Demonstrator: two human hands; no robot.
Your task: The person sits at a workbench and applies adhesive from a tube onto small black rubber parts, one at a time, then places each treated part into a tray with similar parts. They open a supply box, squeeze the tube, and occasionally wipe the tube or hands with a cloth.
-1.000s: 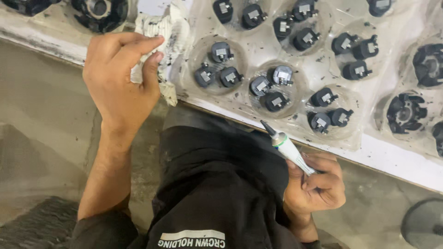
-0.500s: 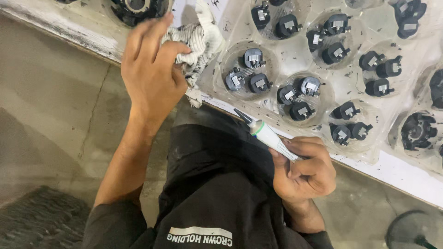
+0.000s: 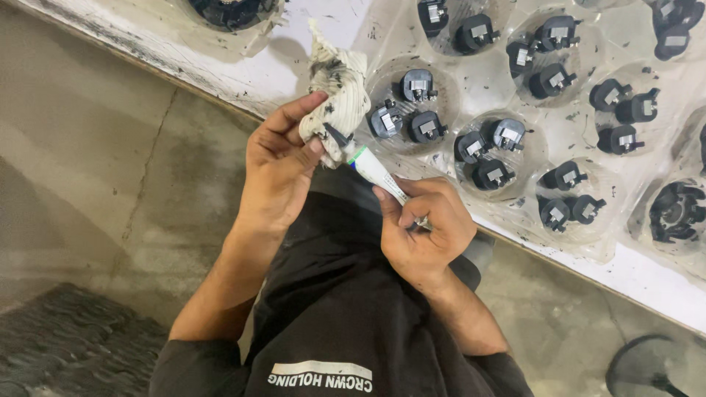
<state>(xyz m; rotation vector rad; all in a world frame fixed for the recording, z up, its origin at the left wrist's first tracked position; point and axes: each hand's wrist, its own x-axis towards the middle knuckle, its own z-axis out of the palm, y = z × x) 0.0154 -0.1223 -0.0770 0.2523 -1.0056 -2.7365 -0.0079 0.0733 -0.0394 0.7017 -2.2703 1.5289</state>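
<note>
A stained rag [image 3: 334, 92] was gripped by the left hand [image 3: 279, 173]; a white tube [image 3: 375, 170] was held by the right hand [image 3: 426, 235], its dark tip pressed into the rag.

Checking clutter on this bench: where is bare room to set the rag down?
Bare patch: white bench top between the black part at the top edge and the clear blister tray, above the left hand holding the rag. Tray pockets are crowded with black parts. Right hand holds the tube.
</note>
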